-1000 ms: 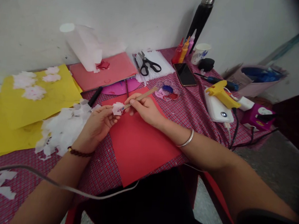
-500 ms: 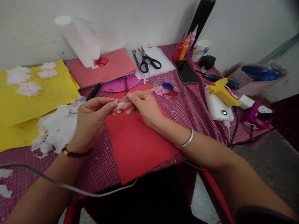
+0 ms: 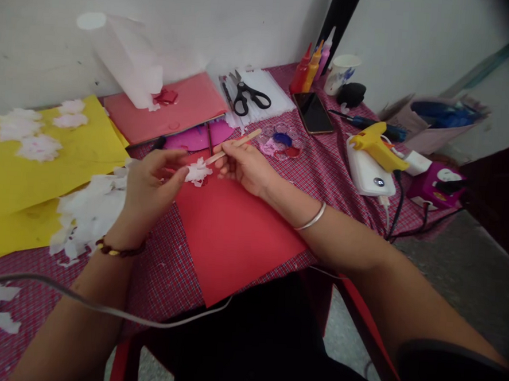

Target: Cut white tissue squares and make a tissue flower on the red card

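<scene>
A wooden craft stick (image 3: 249, 138) is pinched in my right hand (image 3: 245, 164), its lower end reaching the white ruffled paper flower (image 3: 198, 172). The flower is over the upper part of a red sheet of paper (image 3: 239, 230). Beside it on the left is my left hand (image 3: 152, 178), thumb and forefinger apart and the thumb tip close to the petals; whether they touch I cannot tell. Behind the hands lie a purple sheet (image 3: 197, 138) and a clear paint palette (image 3: 298, 144) with blue, pink and red paint.
Yellow sheets (image 3: 17, 193) hold finished-looking paper flowers (image 3: 39, 146), with white paper scraps (image 3: 92, 203) nearby. Black scissors (image 3: 247, 98), a phone (image 3: 313, 113), paint bottles (image 3: 300, 70), a paper cup (image 3: 341, 75), and a yellow glue gun (image 3: 378, 146) stand rightward. A cable (image 3: 100, 313) crosses in front.
My left fingers have spread and let go of the paper flower, which now shows whole. My right hand still grips the stick, its lower end at the flower.
</scene>
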